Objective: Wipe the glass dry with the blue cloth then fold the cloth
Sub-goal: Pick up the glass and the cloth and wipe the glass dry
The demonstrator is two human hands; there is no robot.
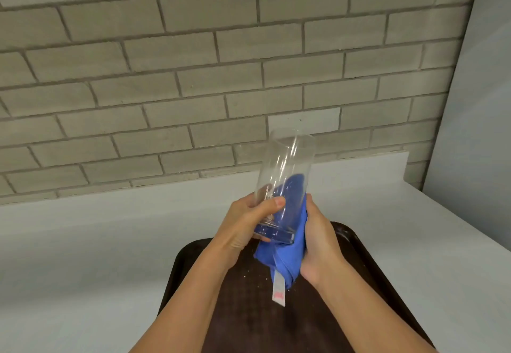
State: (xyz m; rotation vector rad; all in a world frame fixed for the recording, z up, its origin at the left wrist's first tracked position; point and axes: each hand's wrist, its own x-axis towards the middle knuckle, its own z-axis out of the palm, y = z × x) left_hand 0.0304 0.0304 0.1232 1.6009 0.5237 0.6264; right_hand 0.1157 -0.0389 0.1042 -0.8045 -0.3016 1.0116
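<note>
1. Glass (284, 175) sits in my grip above the brown tray (367, 264), lifted clear of it, tilted with its open mouth away from me toward the brick wall (193, 62) and its thick base toward my palms.
2. My left hand (246, 225) is wrapped around the lower part of the glass, thumb laid across its near side.
3. My right hand (318, 239) is clenched on the blue cloth (284, 253), pressing it against the right side and base of the glass.
4. Part of the cloth shows blue through the clear wall; whether it is inside or behind, I cannot tell.
5. The bunched cloth hangs below the base, a white tag (278, 290) dangling from it over the tray.
6. The tray rests on a white counter (96, 242), with small pale specks on it.
</note>
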